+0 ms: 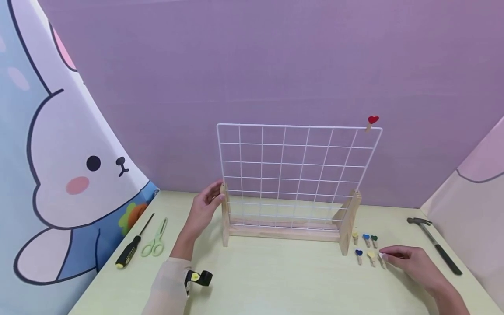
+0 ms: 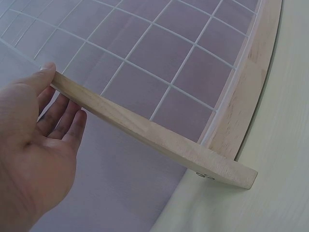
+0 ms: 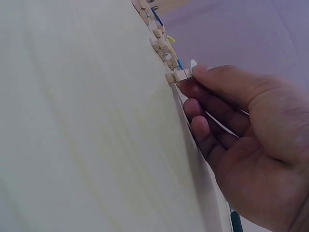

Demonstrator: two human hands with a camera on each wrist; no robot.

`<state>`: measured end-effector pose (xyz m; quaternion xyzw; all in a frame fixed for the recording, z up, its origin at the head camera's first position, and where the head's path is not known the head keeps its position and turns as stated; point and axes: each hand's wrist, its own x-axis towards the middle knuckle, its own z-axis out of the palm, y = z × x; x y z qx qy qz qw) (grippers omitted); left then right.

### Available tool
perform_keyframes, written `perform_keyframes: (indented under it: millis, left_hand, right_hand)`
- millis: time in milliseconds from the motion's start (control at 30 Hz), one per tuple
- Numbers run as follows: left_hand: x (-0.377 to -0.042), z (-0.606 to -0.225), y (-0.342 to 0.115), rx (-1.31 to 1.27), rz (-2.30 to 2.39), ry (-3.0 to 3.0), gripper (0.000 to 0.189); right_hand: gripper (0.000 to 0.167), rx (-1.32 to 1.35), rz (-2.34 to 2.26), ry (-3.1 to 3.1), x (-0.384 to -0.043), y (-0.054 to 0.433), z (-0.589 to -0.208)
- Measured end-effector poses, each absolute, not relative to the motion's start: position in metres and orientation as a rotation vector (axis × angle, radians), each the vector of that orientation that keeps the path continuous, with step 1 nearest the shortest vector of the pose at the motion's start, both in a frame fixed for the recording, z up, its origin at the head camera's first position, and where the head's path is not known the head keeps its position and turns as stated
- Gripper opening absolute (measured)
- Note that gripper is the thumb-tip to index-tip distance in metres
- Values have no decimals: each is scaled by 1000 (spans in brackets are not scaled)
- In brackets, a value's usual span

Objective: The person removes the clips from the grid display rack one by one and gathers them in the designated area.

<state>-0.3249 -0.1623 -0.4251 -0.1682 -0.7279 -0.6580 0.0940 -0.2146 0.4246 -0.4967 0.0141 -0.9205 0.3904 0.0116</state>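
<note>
A white wire grid (image 1: pixel 299 126) stands upright in a wooden stand (image 1: pixel 283 234). My left hand (image 1: pixel 204 205) grips the top of the stand's left side piece (image 2: pixel 145 128), thumb on its edge and fingers behind. At the right of the stand, my right hand (image 1: pixel 411 262) pinches a small wooden clothespin with a white top (image 3: pixel 179 76) between thumb and forefinger, low over the table. Beside it lie several more heart-topped clothespins, among them a yellow one (image 1: pixel 372 257), a dark blue one (image 1: pixel 358 256) and a green one (image 1: pixel 374 240). A red-heart clothespin (image 1: pixel 372 120) is clipped to the grid's upper right corner.
On the pale table (image 1: pixel 267 275), a screwdriver (image 1: pixel 129 252) and light green scissors (image 1: pixel 157 246) lie at the left. A hammer (image 1: pixel 438 247) lies by the right edge. Behind is a purple backdrop (image 1: pixel 177 78), with a rabbit-printed cloth (image 1: pixel 67 140) on the left.
</note>
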Motion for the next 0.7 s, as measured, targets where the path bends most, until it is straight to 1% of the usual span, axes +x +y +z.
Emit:
perform_keyframes:
  millis: [233,567,700]
  left_hand:
    - [-326,-426,-164,-505,-1948,-2161,54]
    - [-326,-426,-163,-500,-1931,-2164,52]
    - [-325,-426,-163,-499,-1930,-2165,52]
  right_hand:
    - [28,49,1163,-2847,-217,421,-499]
    - [20,33,1091,-2829,-219,418,-502]
    - [19,35,1091,-2823,-219,418,-503]
